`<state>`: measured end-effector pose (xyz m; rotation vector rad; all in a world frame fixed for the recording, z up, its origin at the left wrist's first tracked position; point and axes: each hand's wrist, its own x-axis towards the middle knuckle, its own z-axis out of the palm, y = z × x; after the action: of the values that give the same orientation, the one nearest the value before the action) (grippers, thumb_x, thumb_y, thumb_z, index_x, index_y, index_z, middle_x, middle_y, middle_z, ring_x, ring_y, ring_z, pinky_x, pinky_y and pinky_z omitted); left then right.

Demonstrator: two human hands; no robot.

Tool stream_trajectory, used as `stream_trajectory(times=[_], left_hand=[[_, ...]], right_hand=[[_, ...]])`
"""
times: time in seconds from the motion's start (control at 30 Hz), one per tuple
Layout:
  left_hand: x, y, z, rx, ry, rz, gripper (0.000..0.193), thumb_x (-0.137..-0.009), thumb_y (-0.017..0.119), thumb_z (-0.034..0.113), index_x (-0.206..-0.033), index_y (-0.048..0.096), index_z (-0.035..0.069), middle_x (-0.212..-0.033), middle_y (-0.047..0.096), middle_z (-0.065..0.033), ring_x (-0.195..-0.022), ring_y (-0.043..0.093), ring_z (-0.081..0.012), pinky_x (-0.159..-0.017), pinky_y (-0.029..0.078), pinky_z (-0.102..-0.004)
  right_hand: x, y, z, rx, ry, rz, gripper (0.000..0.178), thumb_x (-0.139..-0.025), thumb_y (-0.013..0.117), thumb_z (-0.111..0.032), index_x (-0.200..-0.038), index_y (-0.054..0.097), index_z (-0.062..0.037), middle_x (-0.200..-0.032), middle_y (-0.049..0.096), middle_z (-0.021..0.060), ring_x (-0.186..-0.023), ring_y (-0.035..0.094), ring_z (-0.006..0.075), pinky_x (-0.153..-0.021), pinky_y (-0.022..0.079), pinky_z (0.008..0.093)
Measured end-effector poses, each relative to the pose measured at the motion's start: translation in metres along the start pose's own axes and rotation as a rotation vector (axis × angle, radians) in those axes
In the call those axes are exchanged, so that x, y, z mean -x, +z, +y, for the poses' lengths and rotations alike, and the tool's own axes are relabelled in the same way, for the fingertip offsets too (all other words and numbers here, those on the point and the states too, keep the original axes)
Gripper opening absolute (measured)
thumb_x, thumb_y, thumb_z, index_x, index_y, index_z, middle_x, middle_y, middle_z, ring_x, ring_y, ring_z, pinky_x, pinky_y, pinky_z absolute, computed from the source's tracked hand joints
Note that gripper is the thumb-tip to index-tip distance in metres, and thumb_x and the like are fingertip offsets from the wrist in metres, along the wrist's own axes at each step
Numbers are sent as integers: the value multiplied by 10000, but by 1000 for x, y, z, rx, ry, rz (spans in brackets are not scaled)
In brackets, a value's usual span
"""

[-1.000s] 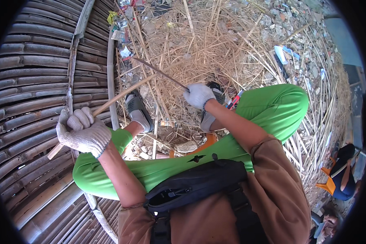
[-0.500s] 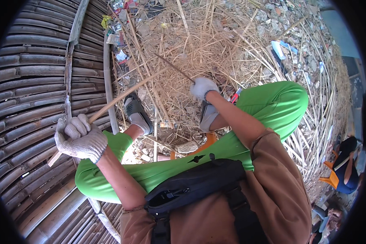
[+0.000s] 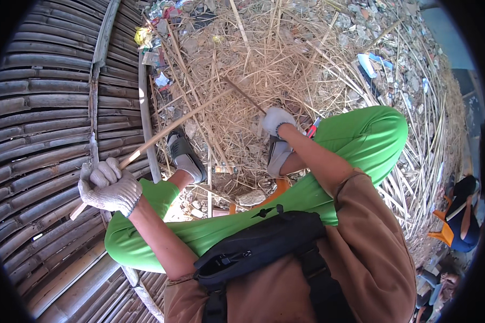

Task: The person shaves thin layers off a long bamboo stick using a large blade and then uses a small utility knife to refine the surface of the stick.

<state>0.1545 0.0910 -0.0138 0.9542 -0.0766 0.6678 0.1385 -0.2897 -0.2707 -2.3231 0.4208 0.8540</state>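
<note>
My left hand [image 3: 110,185], in a pale knit work glove, is closed around a long bamboo strip [image 3: 172,126]. The strip slants up and to the right, and its short tail sticks out below the fist. In a similar glove, my right hand [image 3: 279,119] grips a narrow, dark knife [image 3: 245,95], whose handle is hidden in the fist. Its blade points up and to the left and appears to cross by the far end of the strip; I cannot tell whether they touch.
A bamboo slat wall or platform [image 3: 43,113] fills the left side. Straw-like shavings [image 3: 264,64] and litter cover the ground beyond my feet. Bamboo strips [image 3: 412,177] lie to the right of my knee. At the far right, another person [image 3: 463,215] sits near an orange stool [image 3: 443,232].
Both hands have shifted slightly to the right, carrying the bamboo strip and the knife with them. The blade's tip now sits a little lower and nearer the strip's far end.
</note>
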Motion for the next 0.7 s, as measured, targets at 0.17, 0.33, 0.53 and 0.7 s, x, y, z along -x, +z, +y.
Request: stream_trajectory(times=[0.17, 0.33, 0.53, 0.7], left_hand=[[-15, -66, -13, -464, 416, -261, 430, -1017, 527, -115, -1353, 263, -74, -837, 556, -129, -618, 500, -164, -560, 569, -329], [-18, -84, -8, 65, 226, -184, 449, -999, 632, -44, -1325, 327, -81, -994, 647, -203, -686, 599, -206, -652, 588, -320], [-23, -71, -25, -118, 281, -298, 387, -992, 692, 59, -1251, 442, -83, -842, 616, -109, -752, 582, -181, -657, 535, -329], [-4, 3, 2, -299, 197, 185, 443, -1023, 623, 365, -1087, 568, -71, -596, 320, 18, -534, 305, -119, -534, 325, -282]], right_hand=[[71, 35, -75, -61, -246, 102, 418, -977, 509, -347, -1129, 762, -50, -1069, 756, 248, -982, 738, 421, -890, 589, 521], [54, 43, -48, 51, -211, 159, 405, -968, 556, -351, -1147, 755, -47, -1011, 777, 204, -970, 761, 376, -868, 597, 514], [1, 15, -14, 21, 60, -29, 417, -984, 547, -334, -1112, 772, -7, -1089, 784, 207, -1040, 773, 324, -846, 620, 461], [56, 37, -70, -43, -113, 49, 491, -979, 518, -384, -1121, 763, 18, -1102, 753, 274, -1052, 748, 404, -910, 595, 481]])
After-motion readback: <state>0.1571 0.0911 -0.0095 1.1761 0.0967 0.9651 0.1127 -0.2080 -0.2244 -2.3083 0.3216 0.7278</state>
